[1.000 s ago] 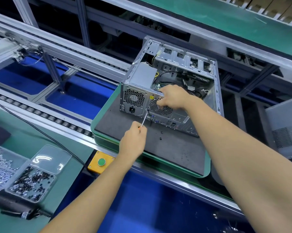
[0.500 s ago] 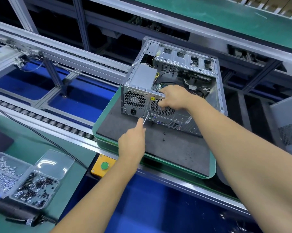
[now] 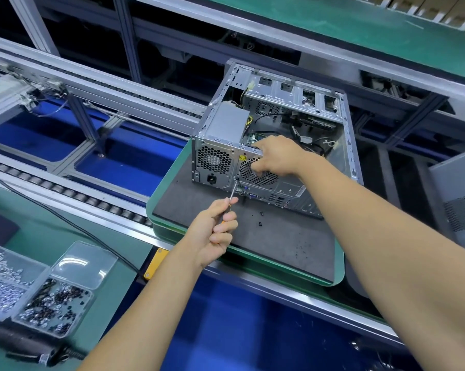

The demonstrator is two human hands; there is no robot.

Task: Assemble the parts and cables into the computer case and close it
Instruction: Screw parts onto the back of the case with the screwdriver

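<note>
An open metal computer case (image 3: 343,135) lies on its side on a dark mat in a green tray (image 3: 279,274), its rear panel facing me. Inside I see a grey power supply (image 3: 228,124) and loose cables (image 3: 298,129). My left hand (image 3: 212,234) is shut on a thin screwdriver (image 3: 233,189) with an orange handle, its tip against the rear panel beside the round fan grille (image 3: 258,176). My right hand (image 3: 277,156) grips the top edge of the rear panel above the grille, fingers curled over it.
Two small black screws (image 3: 260,218) lie on the mat near the case. A clear divided box of screws (image 3: 38,287) and an electric driver (image 3: 25,344) sit at the lower left. A roller conveyor (image 3: 65,191) runs left of the tray. A case side panel (image 3: 458,199) stands at the right.
My left hand has turned on the screwdriver, fingers now wrapped round the handle instead of pointing along it. My right hand has stayed on the rear panel's top edge.
</note>
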